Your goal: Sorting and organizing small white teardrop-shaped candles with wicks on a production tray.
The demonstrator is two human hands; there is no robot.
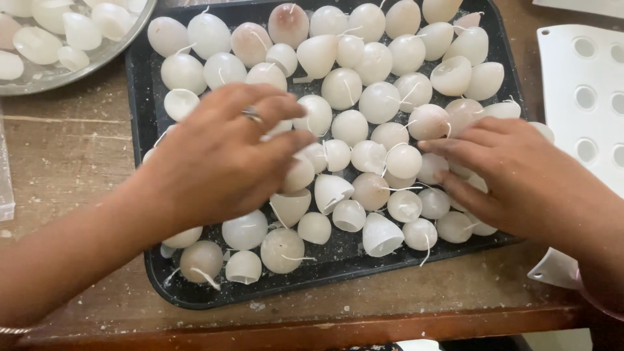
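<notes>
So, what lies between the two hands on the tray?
In the head view, white wax domes with wicks lie between left hand and right hand, on the black tray.

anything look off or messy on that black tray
The wax domes lie jumbled on the black tray, some tipped open side up, such as one near the front. White crumbs speckle the tray and the wooden table.
</notes>
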